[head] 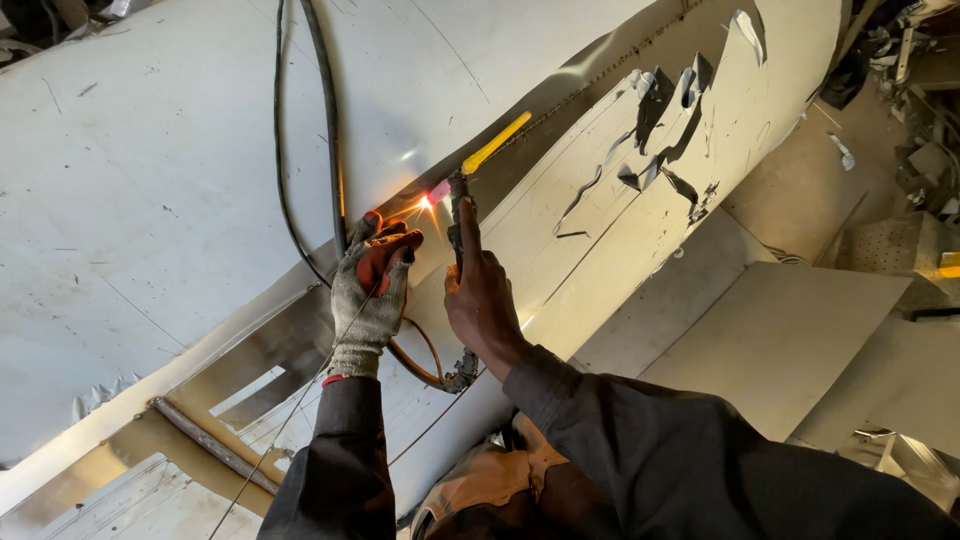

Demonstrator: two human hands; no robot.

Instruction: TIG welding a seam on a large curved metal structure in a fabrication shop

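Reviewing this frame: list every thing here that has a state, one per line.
Left hand: gloved, fingers bent against the seam.
Right hand: bare, gripping the torch.
Torch: lit, bright glow at its tip.
Yellow handle: pointing up and away.
Torn sheet metal: ripped, edges curled.
Black hoses: draped over the curved panel.

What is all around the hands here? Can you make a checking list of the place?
Surface: big pale metal sheet, curved, scratched.
Job's things: torch with yellow tip, bright spark at the seam; thin wire.
Clutter: torn metal; flat panels lower right.
Grips: left hand, gloved, by the spark; right hand, bare, holds the torch.
Cables: black hoses hang down the sheet.
Surroundings: scrap parts, far right.
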